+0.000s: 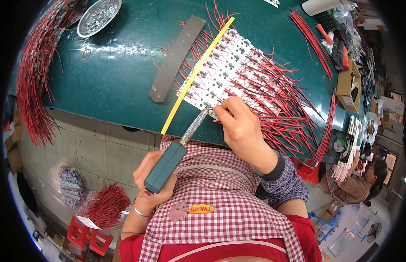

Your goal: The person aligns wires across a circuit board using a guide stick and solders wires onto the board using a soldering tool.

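Observation:
My left hand (145, 169) is wrapped round the green box-shaped handle of a soldering iron (166, 167). Its silvery barrel slants up to the near corner of a white circuit board panel (220, 78), where the tip meets my right fingertips. My right hand (243, 129) is closed in a pinch at that corner; a red wire end (216, 121) pokes out beside the fingers, though the pinched part is mostly hidden. Rows of small boards make up the panel, with many red and black wires (273, 87) fanning off to the right. Along its left side lies a yellow strip (185, 97).
A dark flat metal bar (176, 61) lies left of the panel on the green table (111, 83). Farther back stands a metal bowl (99, 18). Wire bundles (34, 83) hang over the left edge. At right are a small fan (340, 145) and a seated person (353, 183).

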Motion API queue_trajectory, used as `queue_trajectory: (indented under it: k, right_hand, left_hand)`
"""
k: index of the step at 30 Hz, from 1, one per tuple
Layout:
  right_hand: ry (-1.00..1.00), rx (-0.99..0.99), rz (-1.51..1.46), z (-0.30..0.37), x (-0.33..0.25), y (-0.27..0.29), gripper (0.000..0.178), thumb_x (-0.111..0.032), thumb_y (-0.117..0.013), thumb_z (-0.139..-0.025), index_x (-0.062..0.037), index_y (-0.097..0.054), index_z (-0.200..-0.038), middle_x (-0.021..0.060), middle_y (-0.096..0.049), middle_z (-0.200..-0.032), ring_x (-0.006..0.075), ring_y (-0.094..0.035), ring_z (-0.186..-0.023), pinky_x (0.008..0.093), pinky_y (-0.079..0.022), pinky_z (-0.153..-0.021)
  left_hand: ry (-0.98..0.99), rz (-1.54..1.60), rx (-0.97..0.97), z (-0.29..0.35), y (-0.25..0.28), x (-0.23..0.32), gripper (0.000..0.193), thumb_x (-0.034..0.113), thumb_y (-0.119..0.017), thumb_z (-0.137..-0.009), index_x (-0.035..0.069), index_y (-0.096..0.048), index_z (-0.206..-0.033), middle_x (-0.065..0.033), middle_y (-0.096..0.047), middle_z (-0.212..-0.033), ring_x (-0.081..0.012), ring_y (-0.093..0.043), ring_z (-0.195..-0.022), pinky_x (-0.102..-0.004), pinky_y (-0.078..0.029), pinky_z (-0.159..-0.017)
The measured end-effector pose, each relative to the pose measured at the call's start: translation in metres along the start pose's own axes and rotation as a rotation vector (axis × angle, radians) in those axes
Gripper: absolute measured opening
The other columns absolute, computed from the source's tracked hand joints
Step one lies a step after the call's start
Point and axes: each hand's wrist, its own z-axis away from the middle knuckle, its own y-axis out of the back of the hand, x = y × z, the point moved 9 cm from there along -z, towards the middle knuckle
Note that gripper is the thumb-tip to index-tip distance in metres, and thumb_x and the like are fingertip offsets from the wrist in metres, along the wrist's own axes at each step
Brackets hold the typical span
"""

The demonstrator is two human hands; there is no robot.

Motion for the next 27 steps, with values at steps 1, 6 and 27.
queue_trajectory:
  k: [1, 6, 27]
  right_hand:
    - [0.003, -0.001, -0.001, 0.001, 0.000, -0.001, 0.033, 0.013, -0.064, -0.070, 0.0028, -0.067, -0.101, 0.0132, -0.056, -0.089, 0.0295, -0.060, -0.078, 0.0389, -0.051, -0.064]
    - [0.052, 0.037, 0.051, 0.004, -0.005, -0.002, 0.035, 0.011, -0.063, -0.068, 0.0046, -0.066, -0.103, 0.0128, -0.056, -0.090, 0.0295, -0.059, -0.080, 0.0383, -0.051, -0.064]
    - [0.142, -0.038, 0.145, 0.000, -0.013, -0.006, 0.028, 0.000, -0.062, -0.073, 0.0054, -0.061, -0.100, 0.0129, -0.050, -0.093, 0.0274, -0.054, -0.084, 0.0362, -0.049, -0.065]
  left_hand:
    - [-0.011, -0.002, -0.008, 0.000, -0.001, 0.000, 0.020, -0.008, -0.068, -0.066, -0.006, -0.068, -0.086, -0.0165, -0.067, -0.088, -0.0330, -0.069, -0.083, -0.0348, -0.056, -0.068]
    - [-0.024, -0.030, -0.035, 0.000, -0.002, -0.001, 0.020, -0.008, -0.068, -0.065, -0.006, -0.067, -0.084, -0.0160, -0.066, -0.086, -0.0318, -0.069, -0.080, -0.0347, -0.055, -0.068]
    - [-0.060, -0.011, 0.031, 0.012, 0.011, -0.009, 0.017, -0.009, -0.068, -0.068, -0.006, -0.068, -0.084, -0.0156, -0.064, -0.079, -0.0307, -0.065, -0.067, -0.0338, -0.053, -0.060]
